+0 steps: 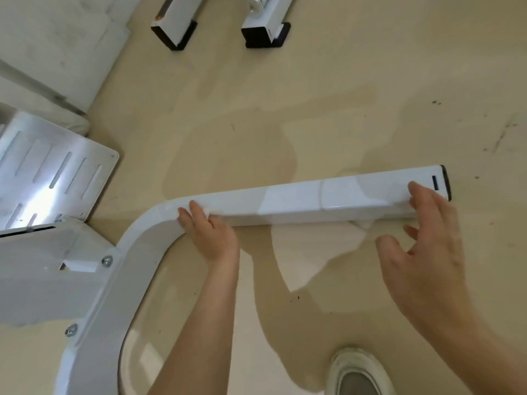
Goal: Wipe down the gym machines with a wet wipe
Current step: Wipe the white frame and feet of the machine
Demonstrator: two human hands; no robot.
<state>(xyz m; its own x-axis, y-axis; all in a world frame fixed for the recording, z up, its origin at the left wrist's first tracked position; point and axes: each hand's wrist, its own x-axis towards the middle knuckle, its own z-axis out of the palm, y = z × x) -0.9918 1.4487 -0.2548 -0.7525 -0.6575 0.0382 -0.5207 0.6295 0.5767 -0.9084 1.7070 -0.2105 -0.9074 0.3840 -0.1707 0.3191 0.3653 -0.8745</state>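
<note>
A white gym machine frame bar [299, 203] runs along the floor from a curved bend at the left to a black end cap [446, 182] at the right. My left hand [209, 232] holds a small white wet wipe [206, 210] against the bar's near side just past the bend, fingers curled over the edge. Most of the wipe is hidden under the fingers. My right hand [422, 246] is spread open near the bar's right end, with its fingertips at the bar's near edge.
A slotted white foot plate [51, 172] and bolted bracket [57, 269] stand at the left. Two black-capped machine feet [174, 29] [265, 32] lie at the top. A white pad [57, 47] fills the upper left. My shoe [356, 372] is on the beige floor [313, 95].
</note>
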